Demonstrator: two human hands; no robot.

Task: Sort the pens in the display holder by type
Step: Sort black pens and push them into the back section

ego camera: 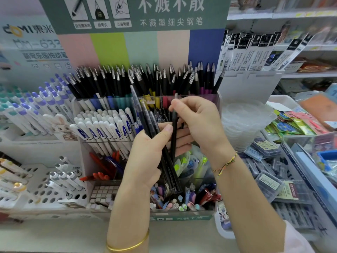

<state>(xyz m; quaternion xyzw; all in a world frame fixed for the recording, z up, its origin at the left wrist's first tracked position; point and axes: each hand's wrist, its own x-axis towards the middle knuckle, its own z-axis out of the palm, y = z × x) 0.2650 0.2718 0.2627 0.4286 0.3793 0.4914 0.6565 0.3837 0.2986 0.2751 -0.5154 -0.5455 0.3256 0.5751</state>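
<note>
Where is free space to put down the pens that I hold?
Around the red pens, below the white pens, the compartment is half bare. The counter strip before the display holder is bare too. The back row of black pens and the front mixed pens are crowded.

pens (145, 83) in display holder (215, 103)
</note>
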